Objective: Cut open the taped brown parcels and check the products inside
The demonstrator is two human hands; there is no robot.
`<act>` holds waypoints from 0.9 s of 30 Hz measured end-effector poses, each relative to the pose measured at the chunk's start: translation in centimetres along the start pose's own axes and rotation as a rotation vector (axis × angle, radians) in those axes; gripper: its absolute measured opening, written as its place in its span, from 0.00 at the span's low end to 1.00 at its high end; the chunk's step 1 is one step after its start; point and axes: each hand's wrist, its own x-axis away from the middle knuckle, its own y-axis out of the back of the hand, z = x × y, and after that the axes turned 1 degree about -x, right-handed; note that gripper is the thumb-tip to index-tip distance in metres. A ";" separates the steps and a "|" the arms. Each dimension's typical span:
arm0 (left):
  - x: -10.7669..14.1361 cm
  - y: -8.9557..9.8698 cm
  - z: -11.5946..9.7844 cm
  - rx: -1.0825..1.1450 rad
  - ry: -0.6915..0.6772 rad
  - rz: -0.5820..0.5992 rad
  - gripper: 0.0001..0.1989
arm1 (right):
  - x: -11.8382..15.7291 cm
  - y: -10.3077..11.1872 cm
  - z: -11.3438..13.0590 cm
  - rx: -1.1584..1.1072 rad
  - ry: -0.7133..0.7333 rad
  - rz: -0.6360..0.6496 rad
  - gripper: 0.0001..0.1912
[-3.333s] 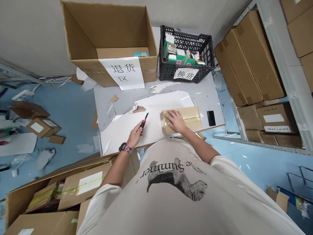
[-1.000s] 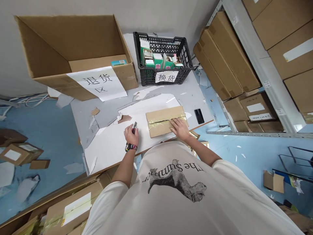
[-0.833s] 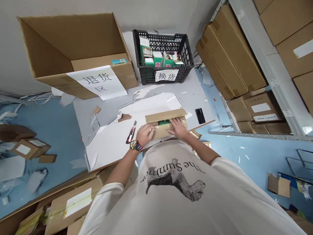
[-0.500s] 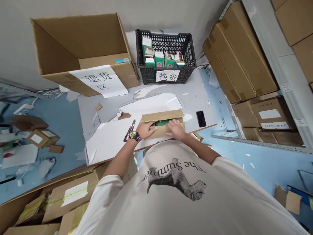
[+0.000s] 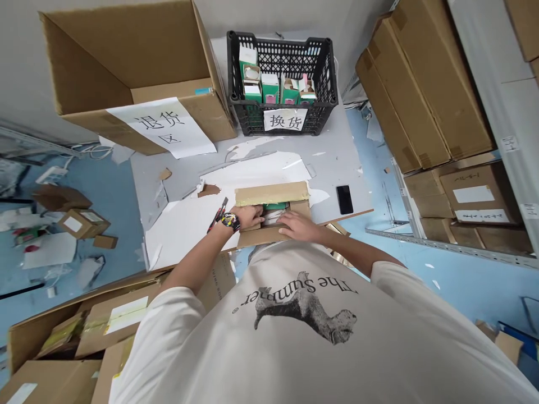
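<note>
A small cardboard box (image 5: 269, 193) lies on the table in front of my body, its long flaps folded back. Within it a green item (image 5: 275, 206) shows along the far side, and a pale item I cannot make out (image 5: 273, 216) lies nearer. My left hand (image 5: 249, 216), with a patterned watch on the wrist, is at the box's left end. Its fingers curl down inside, tips hidden. Over the right part of the box and its near flap rests my right hand (image 5: 300, 226), fingers stretched out. A box cutter (image 5: 218, 214) lies left of my left hand.
A phone (image 5: 345, 200) lies on the right of the table (image 5: 337, 154). At the back stand a large open carton (image 5: 84, 126) and a black crate (image 5: 248, 120) with several green-and-white boxes. Shelves with cartons (image 5: 421, 90) rise at right; more cartons (image 5: 54, 376) lie lower left.
The box's near flap has been folded back toward my body, exposing more of the inside. My left fingers have gone into the box; my right hand has shifted slightly toward me. The view has shifted.
</note>
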 end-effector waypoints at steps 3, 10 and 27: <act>1.0 0.6 -0.7 0.004 -0.128 -0.178 0.14 | -1.4 0.2 -2.2 0.124 -0.076 0.119 0.33; 5.0 2.4 0.4 0.141 -0.313 -0.516 0.09 | -1.5 -1.2 -3.9 0.337 -0.063 -0.013 0.26; 9.5 -0.7 0.7 0.237 -0.135 -0.810 0.15 | -12.9 -2.6 -2.5 0.418 -0.263 0.021 0.37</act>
